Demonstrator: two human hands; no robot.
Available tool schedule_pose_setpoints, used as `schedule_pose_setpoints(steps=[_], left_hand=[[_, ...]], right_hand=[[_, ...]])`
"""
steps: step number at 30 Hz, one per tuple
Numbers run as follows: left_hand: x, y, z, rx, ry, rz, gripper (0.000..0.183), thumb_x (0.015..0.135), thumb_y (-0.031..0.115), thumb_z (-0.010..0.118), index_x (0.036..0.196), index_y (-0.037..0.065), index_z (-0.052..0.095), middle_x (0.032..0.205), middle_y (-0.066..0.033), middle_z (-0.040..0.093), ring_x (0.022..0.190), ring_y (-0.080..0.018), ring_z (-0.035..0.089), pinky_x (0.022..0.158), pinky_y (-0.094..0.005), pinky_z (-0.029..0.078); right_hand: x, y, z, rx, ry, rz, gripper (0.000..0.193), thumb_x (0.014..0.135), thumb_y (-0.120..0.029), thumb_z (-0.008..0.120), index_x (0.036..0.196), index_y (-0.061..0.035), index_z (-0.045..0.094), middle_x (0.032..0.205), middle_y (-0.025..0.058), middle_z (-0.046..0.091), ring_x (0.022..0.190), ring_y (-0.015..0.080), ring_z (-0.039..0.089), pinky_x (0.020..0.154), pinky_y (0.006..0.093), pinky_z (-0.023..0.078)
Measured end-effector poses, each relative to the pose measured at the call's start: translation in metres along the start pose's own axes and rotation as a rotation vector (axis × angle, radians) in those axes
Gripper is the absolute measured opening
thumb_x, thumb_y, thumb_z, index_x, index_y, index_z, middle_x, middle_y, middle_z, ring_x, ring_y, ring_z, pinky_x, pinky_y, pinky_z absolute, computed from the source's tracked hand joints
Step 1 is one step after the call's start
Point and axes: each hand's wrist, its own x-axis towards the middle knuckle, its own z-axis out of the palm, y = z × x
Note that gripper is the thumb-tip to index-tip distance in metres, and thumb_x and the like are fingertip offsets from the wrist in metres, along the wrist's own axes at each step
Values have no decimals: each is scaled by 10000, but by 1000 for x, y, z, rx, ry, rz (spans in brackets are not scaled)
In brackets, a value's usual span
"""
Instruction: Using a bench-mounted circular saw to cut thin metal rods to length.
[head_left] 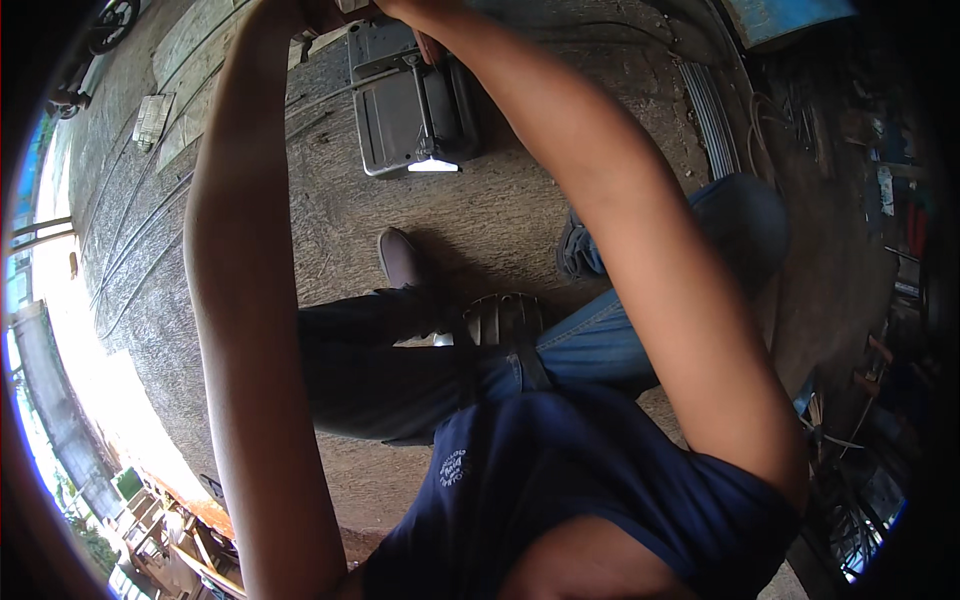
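Both my arms reach up to the top edge of the view, where the hands are mostly cut off. Only the base of my left hand [278, 8] shows, and its fingers cannot be made out. Part of my right hand [405, 8] appears just to the right, its fingers also beyond the edge. Between them is a small piece of a reddish-brown object [328, 14]; whether either hand grips it is unclear. Just below the hands, a grey machine base [390, 118] with a long metal rod [422, 105] rests on the floor. A bright white strip [433, 166] lies at its near edge.
My shoe [402, 258] and bent knees in jeans [590, 335] are below the machine. Cables [135, 235] run across the rough floor at left, near a wire-like box [152, 120]. Ribbed metal lengths [708, 115] lie at right, with a blue panel [790, 18] beyond.
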Motion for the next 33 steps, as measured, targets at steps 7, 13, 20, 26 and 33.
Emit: schedule_pose_setpoints(steps=[7,13,20,26,33], left_hand=[[-10,-5,24,-184,291,-106,298,858,202,550,1120,69,605,957,-71,634,854,-192,623,745,-317,512],[-12,-27,18,-316,420,-421,294,840,207,559,1087,57,612,819,-59,631,696,-181,618,623,-316,502],[-30,-57,-11,-199,453,-517,233,895,244,605,1074,111,538,705,41,491,614,-52,495,551,-295,477],[-44,-44,28,-372,496,-470,268,876,210,591,1101,76,534,743,23,521,684,-72,522,622,-312,486],[-47,-31,65,-301,656,-419,229,841,170,593,1033,57,542,810,-14,509,737,-111,505,621,-295,440]], right_hand=[[1,21,14,-277,-413,192,403,957,-350,538,1069,33,591,778,211,644,656,302,644,564,458,491],[-14,6,-6,-204,-163,273,416,957,-355,531,1093,36,576,801,231,639,632,327,635,542,462,489],[-29,19,14,-306,-61,186,470,959,-392,523,1135,43,554,867,260,630,704,348,643,558,454,495],[-45,9,9,-101,-34,307,473,958,-350,533,1264,8,488,962,296,607,724,382,633,601,470,512],[-59,26,6,-322,36,204,488,972,-252,469,1440,-156,371,805,206,629,671,364,627,553,470,503]])
